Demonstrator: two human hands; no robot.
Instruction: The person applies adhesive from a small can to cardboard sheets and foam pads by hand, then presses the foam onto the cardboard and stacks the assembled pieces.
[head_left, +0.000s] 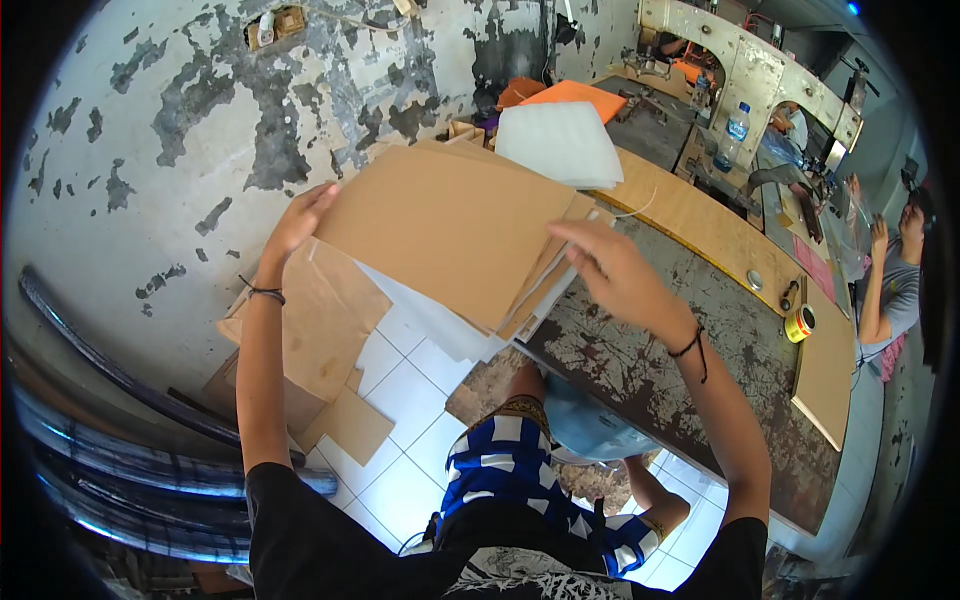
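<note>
A stack of flat brown cardboard sheets [440, 230] lies tilted in front of me, its edges slightly uneven, with white sheets [425, 315] showing beneath. My left hand [303, 220] grips the stack's far left edge, its fingertips along the rim and the rest partly hidden. At the right edge, my right hand [618, 268] is closed, fingers and thumb at the corner of the upper sheets. Several layers fan out a little below that hand.
A worn dark table [680, 330] extends right, with a wooden plank [690, 220], a yellow tin [799, 323] and a cardboard panel [825, 365]. White foam sheets [560, 145] lie behind the stack. Dark rolls [130, 450] stand left; a co-worker [895, 270] sits at far right.
</note>
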